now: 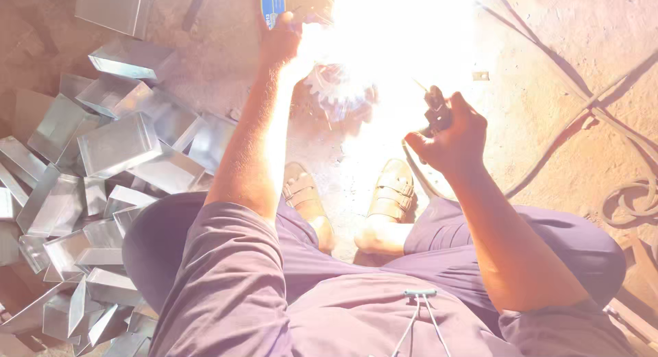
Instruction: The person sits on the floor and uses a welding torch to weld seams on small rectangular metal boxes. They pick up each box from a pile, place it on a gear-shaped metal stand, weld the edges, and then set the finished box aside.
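Observation:
A blinding white welding glare [391, 34] fills the top middle and hides the work under it. My right hand [449, 134] is shut on a dark welding electrode holder [435, 110] pointing into the glare. My left hand [279, 38] reaches far forward beside the glare, next to a blue flat item [272, 2]; what its fingers grip is washed out. A toothed metal gear [339, 89] lies on the ground between my hands. My sandalled feet [391, 189] rest below it.
Several shiny sheet-metal boxes [116, 144] are heaped on the left. Welding cables [617, 124] run and coil over the dirt floor at the right. A small metal bracket [481, 76] lies near the glare.

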